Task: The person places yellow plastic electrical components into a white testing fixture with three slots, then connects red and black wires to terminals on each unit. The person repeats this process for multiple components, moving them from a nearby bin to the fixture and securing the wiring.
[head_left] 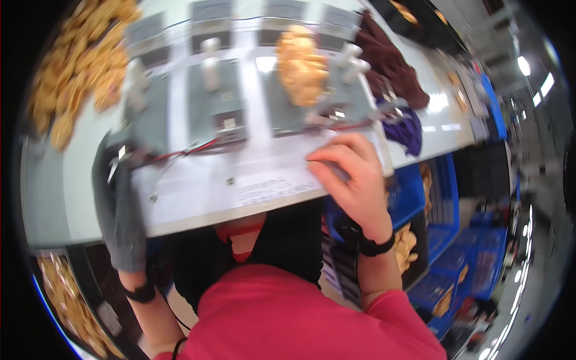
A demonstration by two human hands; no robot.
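Note:
My left hand point(119, 201), in a grey glove, is at the left end of a white board point(198, 207), next to a metal clamp part. Motion blur hides what its fingers do. Above the board's front right part is my bare right hand point(355, 174), thumb and forefinger brought together. Whatever is between those fingertips, if anything, is too small to make out. Beyond it, a golden-tan lumpy piece point(301, 66) lies on one of several grey plates point(213, 99) fixed to the board. White-knobbed clamps point(210, 66) stand on the plates, and red wires point(189, 151) run along their front.
A heap of tan pieces point(90, 60) covers the table's far left. Dark brown cloth point(390, 60) and a purple cloth point(405, 129) lie at the right. Blue crates point(435, 240), some with tan pieces, stand below right; a dark bin point(69, 294) of similar pieces is below left.

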